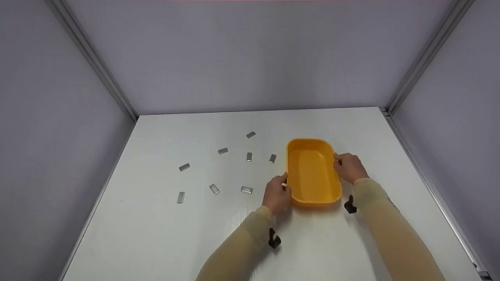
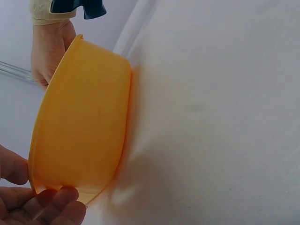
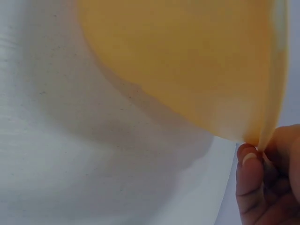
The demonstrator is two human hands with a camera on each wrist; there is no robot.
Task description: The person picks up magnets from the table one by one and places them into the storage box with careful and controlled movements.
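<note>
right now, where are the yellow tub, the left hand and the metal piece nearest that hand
yellow tub point(image 1: 312, 171), head view, bare inner floor
left hand point(image 1: 276, 195), head view, back of the hand
nearest metal piece point(image 1: 246, 190), head view, its top face

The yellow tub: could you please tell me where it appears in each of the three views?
Head: the yellow tub sits right of centre, between both hands.
Left wrist: it fills the left half, seen from its side.
Right wrist: it fills the top.
Shared landmark: the white table.
</note>
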